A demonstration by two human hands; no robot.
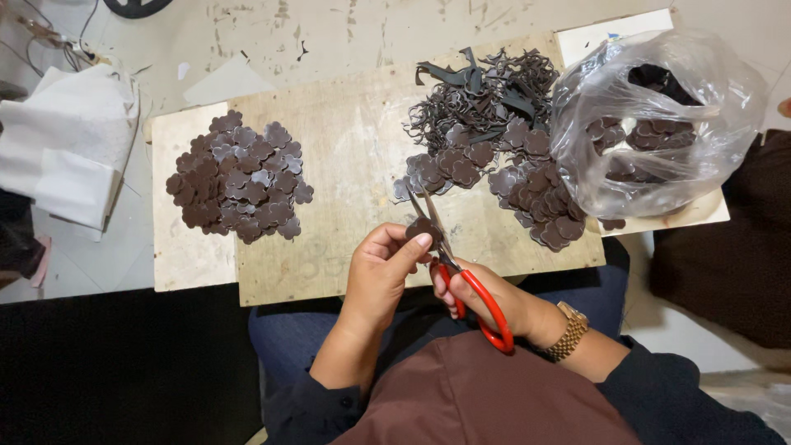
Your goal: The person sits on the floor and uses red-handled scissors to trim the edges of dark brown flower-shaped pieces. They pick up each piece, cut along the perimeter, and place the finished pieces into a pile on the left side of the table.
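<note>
The left hand (381, 272) pinches a small dark brown flower-shaped piece (422, 228) between thumb and forefinger, the fingers (409, 246) closed narrowly on its near edge. The piece sits just above and to the right of the left hand's fingertips, over the near edge of the wooden board (354, 165) that serves as the tabletop. The right hand (486, 298) grips the red-handled scissors (461, 264), its fingers passed through the red loops and closed around them. The long axis of the scissors runs diagonally from the handle at lower right, near the wrist with the gold-coloured watch (568, 330), up and to the left, where the blades (427, 210) meet the piece. The blades stand slightly apart, and the piece lies in or against the blade gap; the exact contact cannot be told. The left hand is nearer to the piece and holds it; the right hand reaches it only through the blades. The piece is flat, thin, lobed at the rim, and matt dark brown. A heap of similar finished pieces (239, 177) lies on the left of the board, well apart from the hands. A heap of offcut strips and uncut pieces (486, 124) lies to the right, beside a clear plastic bag (659, 115) holding more dark material.
</note>
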